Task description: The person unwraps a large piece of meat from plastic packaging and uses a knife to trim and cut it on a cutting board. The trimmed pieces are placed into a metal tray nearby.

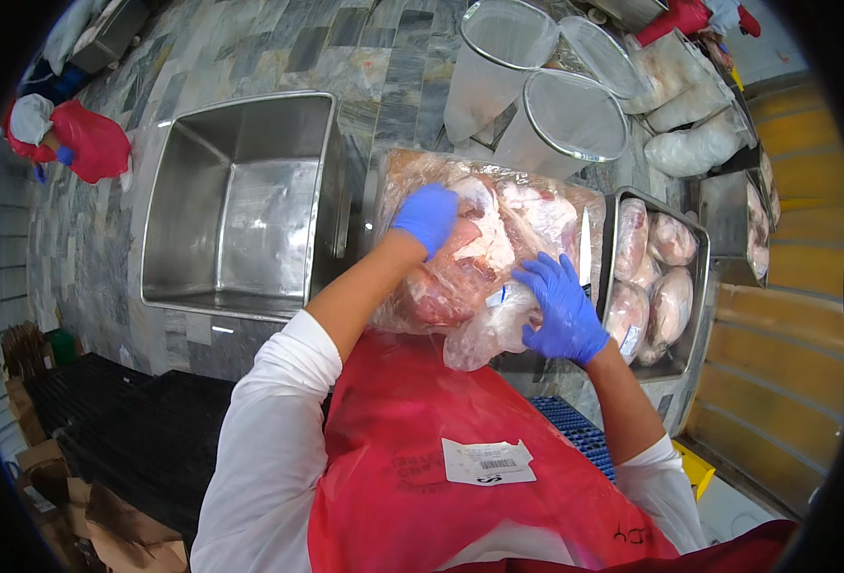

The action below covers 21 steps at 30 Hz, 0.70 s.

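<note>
A large piece of raw pink meat (pixel 450 277) with white fat lies on clear plastic sheeting in front of me. At its upper left edge, my left hand (pixel 425 218), in a blue glove, is closed with its fingers curled on the meat. A crumpled clear plastic bag (pixel 484 334) with a small blue mark lies at the meat's lower right. Beside that bag, my gloved right hand (pixel 563 307) has its fingers spread, the thumb at the bag's edge. A knife (pixel 586 246) lies along the right side of the work surface.
Right of the work surface, a metal tub (pixel 700 315) holds several bagged pieces of meat (pixel 670 306). A deep steel bin (pixel 267 215) stands to the left. Bins lined with clear plastic (pixel 560 115) stand beyond. A person in a red apron (pixel 90 141) is far left.
</note>
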Motion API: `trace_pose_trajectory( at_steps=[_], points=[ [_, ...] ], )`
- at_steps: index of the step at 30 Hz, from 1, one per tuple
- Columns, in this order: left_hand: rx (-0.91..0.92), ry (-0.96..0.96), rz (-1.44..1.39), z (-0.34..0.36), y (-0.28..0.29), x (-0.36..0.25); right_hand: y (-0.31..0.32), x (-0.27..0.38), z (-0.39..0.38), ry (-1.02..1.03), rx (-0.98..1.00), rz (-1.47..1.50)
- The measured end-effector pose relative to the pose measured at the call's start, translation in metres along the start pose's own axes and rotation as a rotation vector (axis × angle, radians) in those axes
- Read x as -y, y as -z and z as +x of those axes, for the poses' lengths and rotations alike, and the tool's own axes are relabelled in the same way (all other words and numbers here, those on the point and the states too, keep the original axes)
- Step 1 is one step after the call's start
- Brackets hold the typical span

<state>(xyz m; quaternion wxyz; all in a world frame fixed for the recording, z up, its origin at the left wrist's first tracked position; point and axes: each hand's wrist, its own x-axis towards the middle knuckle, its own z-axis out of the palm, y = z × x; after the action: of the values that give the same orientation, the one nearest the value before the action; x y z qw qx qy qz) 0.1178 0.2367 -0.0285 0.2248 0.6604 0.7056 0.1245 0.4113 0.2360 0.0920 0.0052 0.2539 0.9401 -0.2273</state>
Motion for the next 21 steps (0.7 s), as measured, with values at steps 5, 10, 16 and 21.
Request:
trace_pose_trajectory(
  at_steps=[5,10,16,21],
  points=[
    [-0.232,0.166,-0.296,-0.018,-0.013,-0.016,-0.032,0.036,0.01,-0.102,-0.152,-0.151],
    [-0.142,0.26,-0.463,-0.02,-0.018,-0.001,-0.052,0.008,0.031,-0.178,-0.214,-0.275],
    [-0.009,0.254,-0.832,-0.051,-0.044,0.016,-0.028,-0.012,0.033,-0.15,-0.081,-0.334],
    [0.07,0.368,-1.346,-0.089,-0.043,-0.001,-0.025,-0.025,0.032,-0.124,-0.028,-0.398]
  ],
)
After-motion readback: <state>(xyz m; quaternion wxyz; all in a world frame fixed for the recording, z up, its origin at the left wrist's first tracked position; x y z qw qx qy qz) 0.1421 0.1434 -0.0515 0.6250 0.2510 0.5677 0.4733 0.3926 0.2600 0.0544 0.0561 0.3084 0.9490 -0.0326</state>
